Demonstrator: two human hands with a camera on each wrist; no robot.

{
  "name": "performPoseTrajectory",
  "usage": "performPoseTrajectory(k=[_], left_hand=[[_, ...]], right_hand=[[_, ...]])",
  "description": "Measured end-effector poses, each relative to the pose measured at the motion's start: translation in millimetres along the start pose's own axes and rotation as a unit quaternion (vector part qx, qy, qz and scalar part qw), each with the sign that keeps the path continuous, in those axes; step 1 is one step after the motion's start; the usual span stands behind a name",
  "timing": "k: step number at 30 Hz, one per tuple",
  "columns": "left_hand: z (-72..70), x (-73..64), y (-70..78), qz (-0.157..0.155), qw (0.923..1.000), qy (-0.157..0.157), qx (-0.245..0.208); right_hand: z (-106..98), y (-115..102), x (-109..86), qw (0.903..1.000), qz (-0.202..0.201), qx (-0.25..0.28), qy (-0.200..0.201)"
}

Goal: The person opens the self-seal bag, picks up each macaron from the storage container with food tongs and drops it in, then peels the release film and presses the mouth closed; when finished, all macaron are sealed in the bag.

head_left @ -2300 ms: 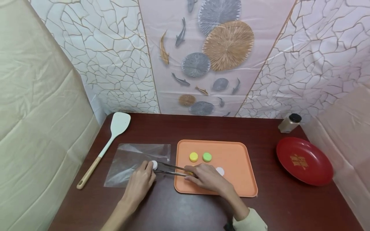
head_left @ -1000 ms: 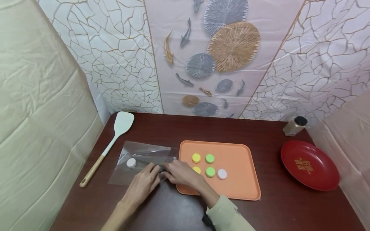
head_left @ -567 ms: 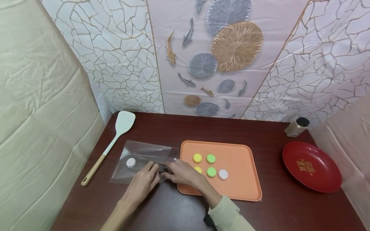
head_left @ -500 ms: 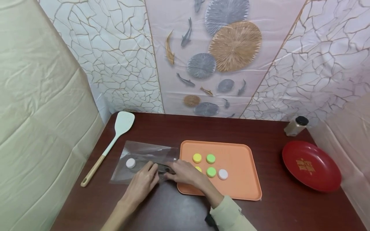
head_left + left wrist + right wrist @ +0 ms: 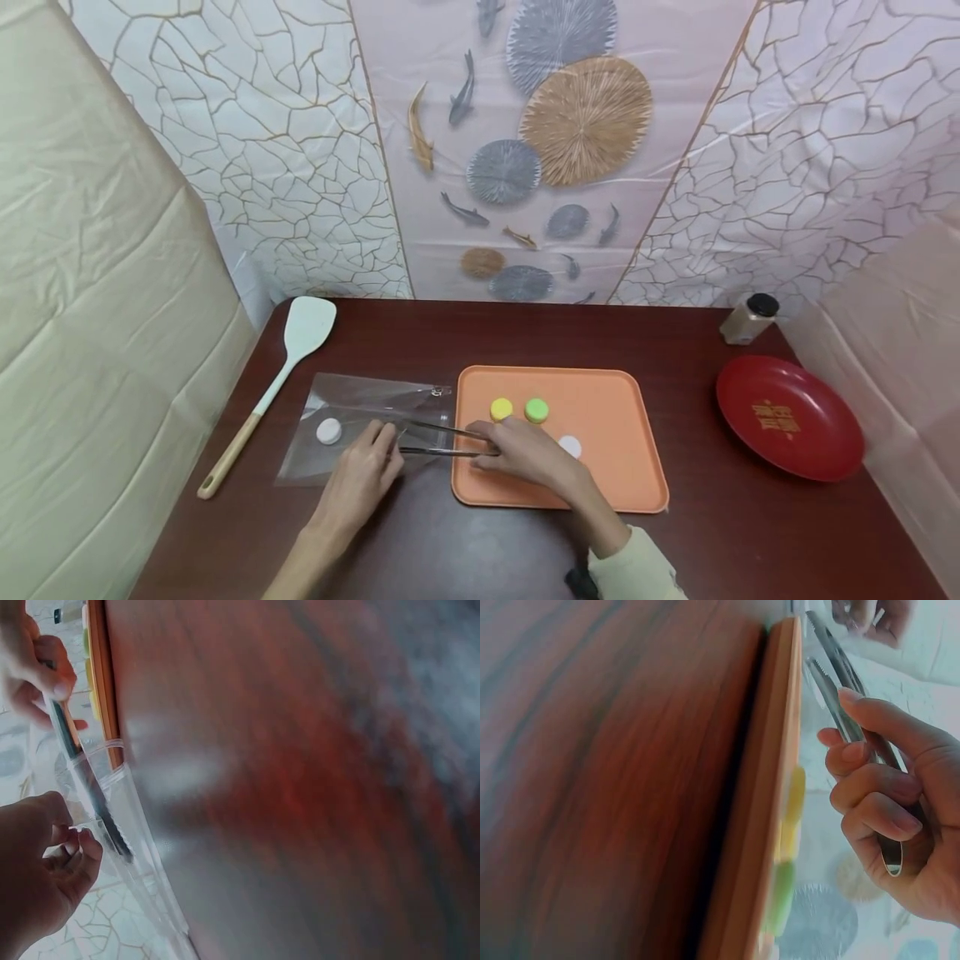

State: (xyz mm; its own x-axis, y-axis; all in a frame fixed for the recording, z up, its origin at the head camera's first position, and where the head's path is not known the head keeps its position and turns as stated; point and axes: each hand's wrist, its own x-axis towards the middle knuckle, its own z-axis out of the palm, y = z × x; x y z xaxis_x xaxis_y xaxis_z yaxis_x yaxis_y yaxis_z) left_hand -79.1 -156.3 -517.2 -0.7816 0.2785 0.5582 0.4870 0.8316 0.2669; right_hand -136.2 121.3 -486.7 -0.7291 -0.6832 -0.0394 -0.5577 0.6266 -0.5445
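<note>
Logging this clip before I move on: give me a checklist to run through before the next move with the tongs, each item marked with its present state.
1. Tongs held firmly in right hand: ok.
2. Tong tips carry nothing: ok, the tips look bare in the head view.
3. Left hand steadies the clear bag: ok, fingers pinch its mouth.
4. White cap rests inside the bag: ok.
5. Caps on the orange tray within reach: ok; yellow, green, white show.
6. Bag mouth wide enough for the tongs: cannot tell.

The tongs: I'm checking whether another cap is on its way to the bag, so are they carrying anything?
Empty: the tongs show bare, parted tips at the bag mouth.
</note>
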Motion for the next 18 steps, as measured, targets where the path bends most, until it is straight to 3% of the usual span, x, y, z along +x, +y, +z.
performPoseTrajectory(k=[6,7,10,18], left_hand=[[-0.6,0.6,1.6,-0.004,1.0000,0.001,-0.002],[-0.9,0.9,1.9,-0.006,1.0000,-0.001,0.001],[-2.3,1.4,3.2,-0.013,0.9998,-0.012,0.005],[-3.5,1.6,5.7,-0.020,0.9996,-0.021,0.004]], right_hand=[[-18,14,-36.6,0.9999,0.010,0.004,-0.010],[-29,7,-44.6,0.9995,0.025,0.008,-0.018],[-40,15,-67.2,0.9995,0.030,-0.001,-0.013],[-62,46,-144.6,0.9937,0.092,-0.009,0.064]])
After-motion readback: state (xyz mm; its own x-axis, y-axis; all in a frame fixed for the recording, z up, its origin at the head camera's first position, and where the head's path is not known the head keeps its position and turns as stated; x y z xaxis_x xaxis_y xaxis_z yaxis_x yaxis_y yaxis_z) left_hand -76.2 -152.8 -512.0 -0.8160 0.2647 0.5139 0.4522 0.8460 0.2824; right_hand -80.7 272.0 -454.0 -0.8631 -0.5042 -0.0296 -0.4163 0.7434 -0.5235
